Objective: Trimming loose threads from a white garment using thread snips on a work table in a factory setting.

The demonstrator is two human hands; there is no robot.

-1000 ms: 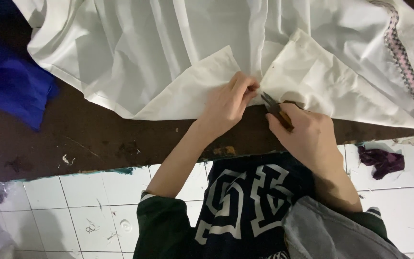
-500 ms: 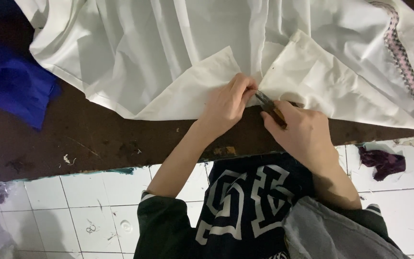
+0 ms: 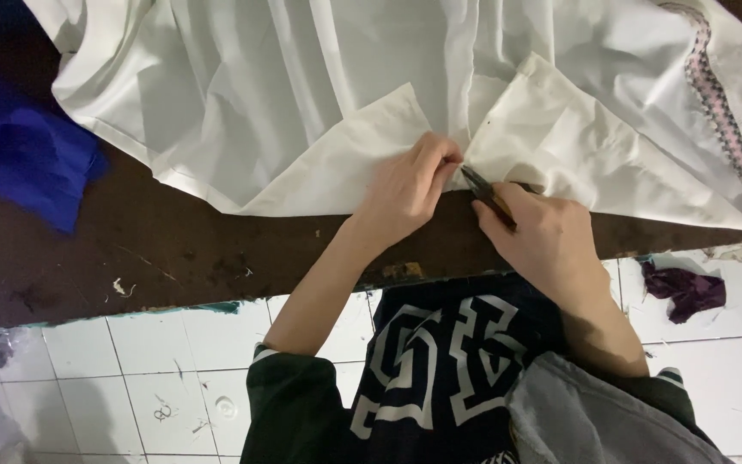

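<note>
A large white cloth (image 3: pixel 302 94) lies spread over a dark brown table (image 3: pixel 173 249). My left hand (image 3: pixel 410 185) pinches the cloth's edge where two flaps meet, near the table's front edge. My right hand (image 3: pixel 547 236) grips a small dark cutting tool (image 3: pixel 484 193), its tip pointing at the pinched spot right beside my left fingers. A pink and dark patterned trim (image 3: pixel 719 120) runs along the cloth at the far right.
A blue fabric (image 3: pixel 23 155) lies on the table's left side. Below the table is a white tiled floor (image 3: pixel 130 378) with a dark purple scrap (image 3: pixel 689 288) at the right. My dark top with white lettering (image 3: pixel 440 369) fills the lower middle.
My right hand and the tool have shifted slightly toward the pinched fold. My left hand keeps its grip on the cloth.
</note>
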